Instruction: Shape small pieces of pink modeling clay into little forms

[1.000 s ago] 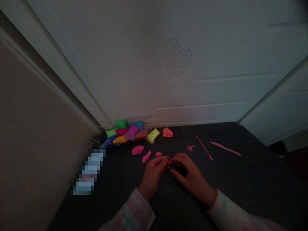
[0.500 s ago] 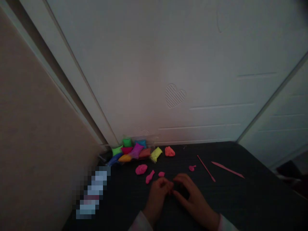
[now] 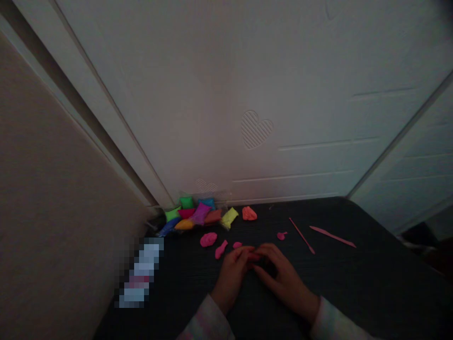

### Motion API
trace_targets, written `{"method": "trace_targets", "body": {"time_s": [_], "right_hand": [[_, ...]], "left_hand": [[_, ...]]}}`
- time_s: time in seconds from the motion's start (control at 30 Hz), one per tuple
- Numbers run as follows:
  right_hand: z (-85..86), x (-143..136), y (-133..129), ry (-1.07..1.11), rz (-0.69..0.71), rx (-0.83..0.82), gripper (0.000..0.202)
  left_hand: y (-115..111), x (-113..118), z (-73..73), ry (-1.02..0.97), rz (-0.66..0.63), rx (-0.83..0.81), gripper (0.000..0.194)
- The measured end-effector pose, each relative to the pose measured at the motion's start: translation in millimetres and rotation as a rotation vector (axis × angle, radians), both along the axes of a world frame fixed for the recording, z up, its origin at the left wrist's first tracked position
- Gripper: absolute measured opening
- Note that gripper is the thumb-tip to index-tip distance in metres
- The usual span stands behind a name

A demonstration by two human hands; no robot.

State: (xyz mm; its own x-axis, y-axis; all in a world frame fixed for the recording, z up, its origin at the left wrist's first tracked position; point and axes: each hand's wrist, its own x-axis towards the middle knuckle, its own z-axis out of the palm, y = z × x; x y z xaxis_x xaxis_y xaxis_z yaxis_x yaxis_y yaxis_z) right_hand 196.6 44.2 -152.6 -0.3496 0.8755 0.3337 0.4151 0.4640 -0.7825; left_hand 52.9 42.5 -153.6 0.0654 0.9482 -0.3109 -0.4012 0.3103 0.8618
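Far left, you had a pixelated pale strip, axis about 1 to 7 o'clock. Next, by the wall: bagged color packets, then a yellow packet at their 3 o'clock end, lying 1–2 to 7–8.

Pink lump sat on the dark tabletop, near your left hand, off at its 11. Slim pink piece was next, narrow end at 1, fat end at 7. Small pink piece lay just beyond your left fingers, long axis about 9–3.

Your left thumb and index were pinched on the left part of the reddish-pink clay. Its visible bit ran roughly 9–3, in between both sets of fingertips, at the left hand's 1 and the right hand's 10–11. Ends covered, too dim to say which way it pointed.

Your right hand had curled fingers, thumb apart from index, tips at the clay's right side; couldn't tell if they gripped it.

Orange lump sat at 12 from the clay. Tailed pink piece: tail toward 2. Thin pink tool: 11–5. Flat pink tool, far right: 10–4.
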Motion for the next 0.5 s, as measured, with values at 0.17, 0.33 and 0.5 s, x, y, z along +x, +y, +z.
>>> {"method": "trace_targets", "body": {"time_s": [0.17, 0.33, 0.5], "right_hand": [[-0.4, 1.5, 0.0, 0.012, 0.007, -0.005, 0.021], [-3.2, 2.6, 0.8, 0.005, 0.021, -0.005, 0.020], [-5.0, 2.9, 1.0, -0.007, 0.036, 0.005, 0.020]], "left_hand": [[-0.9, 2.0, 2.6, -0.052, 0.017, -0.018, 0.036], [-0.7, 3.0, 1.2, -0.072, 0.025, -0.027, 0.035], [-1.3, 2.7, -3.8, -0.063, -0.001, -0.015, 0.026]]}}
